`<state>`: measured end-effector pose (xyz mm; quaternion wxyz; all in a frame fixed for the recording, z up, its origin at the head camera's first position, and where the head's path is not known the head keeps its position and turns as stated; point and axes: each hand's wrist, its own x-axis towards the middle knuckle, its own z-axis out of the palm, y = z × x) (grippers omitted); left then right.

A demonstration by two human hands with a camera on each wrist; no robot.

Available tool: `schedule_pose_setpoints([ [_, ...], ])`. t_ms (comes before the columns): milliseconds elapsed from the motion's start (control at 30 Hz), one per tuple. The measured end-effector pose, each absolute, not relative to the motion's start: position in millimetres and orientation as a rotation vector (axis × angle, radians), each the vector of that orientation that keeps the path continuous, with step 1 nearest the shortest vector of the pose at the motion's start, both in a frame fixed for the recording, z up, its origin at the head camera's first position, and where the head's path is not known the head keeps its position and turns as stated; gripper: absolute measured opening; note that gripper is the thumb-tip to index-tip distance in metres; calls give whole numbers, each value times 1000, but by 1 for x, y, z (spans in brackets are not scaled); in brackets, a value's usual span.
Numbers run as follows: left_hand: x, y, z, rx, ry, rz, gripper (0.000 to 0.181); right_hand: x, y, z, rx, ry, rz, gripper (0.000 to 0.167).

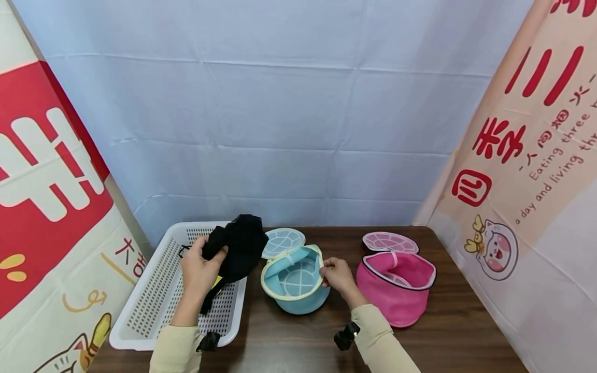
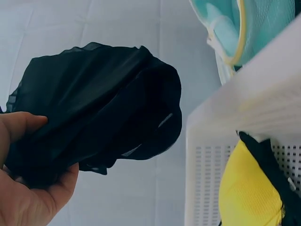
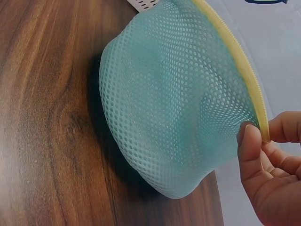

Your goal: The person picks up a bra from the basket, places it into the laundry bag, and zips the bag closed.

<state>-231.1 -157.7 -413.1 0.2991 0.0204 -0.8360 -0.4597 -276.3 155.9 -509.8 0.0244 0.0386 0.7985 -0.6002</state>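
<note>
Left of the blue bag (image 1: 300, 307), our left hand (image 1: 200, 269) pinches likely light, limp cloth (image 1: 242, 246), best bunched; our right hand (image 1: 338, 274), the rim (image 3: 240, 61).

In the head view, left of centre, I observed that black cloth (image 1: 243, 248) obscured the upper-right corner of the basket (image 1: 132, 343).

Left of the pinching right hand (image 1: 339, 275), the round turquoise mesh bag (image 1: 300, 304) gapes open; rightward, a round pink mesh bag (image 1: 394, 303) obstructs.
</note>
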Motion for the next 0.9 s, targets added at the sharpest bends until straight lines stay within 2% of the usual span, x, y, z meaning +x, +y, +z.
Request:
schedule_pose_setpoints([
  [300,-230,-139,-415,-57,-2118,-1253,19,-277,158,-509,121,2450,-1890,17],
  [900,-228,-112,-426,-170,-2085,-1368,17,-276,154,-509,75,2434,-1889,19],
])
